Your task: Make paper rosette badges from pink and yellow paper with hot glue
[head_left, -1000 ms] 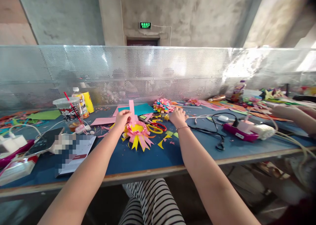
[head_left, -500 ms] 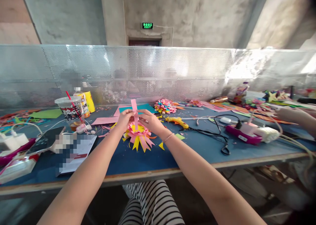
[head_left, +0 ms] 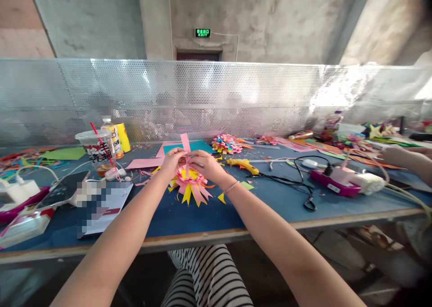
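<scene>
A pink paper strip [head_left: 185, 142] stands upright between my hands. My left hand [head_left: 174, 162] pinches it from the left, fingertips against the paper. From the right, my right hand [head_left: 205, 164] grips the same strip with thumb and fingers closed. Just below lies a pink and yellow paper flower [head_left: 191, 188] on the blue table, its notched petals fanning toward me; my hands cover part of its top. Behind the hands are a teal paper sheet [head_left: 202, 146] and pink paper [head_left: 143, 163].
A yellow hot glue gun [head_left: 243, 165] with a black cord lies to the right, near a purple power strip [head_left: 334, 184]. A finished-looking paper flower [head_left: 226, 144] sits behind. At left stand a drink cup [head_left: 97, 152] and a phone [head_left: 64, 189]. Another person's hand [head_left: 393, 155] is far right.
My fingers have shifted slightly on the pink strip, and my right fingers have curled in closer. The strip's top now leans a little more to the left.
</scene>
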`<action>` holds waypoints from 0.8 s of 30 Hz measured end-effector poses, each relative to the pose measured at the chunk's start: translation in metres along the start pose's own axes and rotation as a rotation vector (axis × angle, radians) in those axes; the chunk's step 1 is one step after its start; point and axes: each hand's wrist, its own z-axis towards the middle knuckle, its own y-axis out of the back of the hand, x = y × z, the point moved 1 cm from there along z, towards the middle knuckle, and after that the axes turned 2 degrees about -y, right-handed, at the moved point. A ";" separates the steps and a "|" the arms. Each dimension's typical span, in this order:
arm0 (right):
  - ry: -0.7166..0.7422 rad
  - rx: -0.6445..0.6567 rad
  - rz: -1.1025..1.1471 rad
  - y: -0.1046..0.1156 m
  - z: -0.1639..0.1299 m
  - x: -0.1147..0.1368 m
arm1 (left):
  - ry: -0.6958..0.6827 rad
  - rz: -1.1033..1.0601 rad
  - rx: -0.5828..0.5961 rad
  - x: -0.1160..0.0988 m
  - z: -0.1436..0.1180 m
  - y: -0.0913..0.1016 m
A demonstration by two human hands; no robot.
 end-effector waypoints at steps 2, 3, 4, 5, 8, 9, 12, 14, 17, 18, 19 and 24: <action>-0.015 -0.014 0.033 0.000 0.000 0.001 | 0.000 -0.012 0.004 -0.001 -0.001 -0.001; -0.013 -0.010 0.055 0.001 0.001 0.002 | -0.010 -0.018 0.002 -0.001 -0.001 -0.002; -0.008 0.002 0.075 0.002 0.001 0.003 | -0.022 -0.020 0.000 -0.002 0.000 -0.002; -0.003 0.016 0.094 0.003 0.001 0.005 | -0.037 -0.016 -0.001 -0.002 0.000 -0.002; -0.046 0.035 0.130 0.004 0.002 0.010 | -0.106 0.021 -0.009 -0.001 0.001 0.000; -0.085 0.019 0.140 0.003 0.002 0.011 | -0.125 0.041 -0.008 -0.001 0.001 0.000; -0.231 -0.067 0.179 0.001 0.003 0.012 | -0.140 0.102 0.010 0.001 -0.001 -0.002; -0.310 -0.113 0.215 0.000 0.004 0.012 | -0.139 0.147 0.043 0.001 -0.004 -0.004; -0.386 -0.161 0.247 0.000 0.004 0.013 | -0.170 0.237 0.093 0.001 -0.006 -0.007; -0.406 -0.174 0.250 0.001 0.004 0.013 | -0.183 0.266 0.111 0.001 -0.007 -0.008; -0.426 -0.185 0.252 0.002 0.004 0.013 | -0.195 0.292 0.127 0.001 -0.008 -0.008; -0.493 -0.188 0.283 0.001 0.004 0.009 | -0.210 0.346 0.170 0.000 -0.011 -0.011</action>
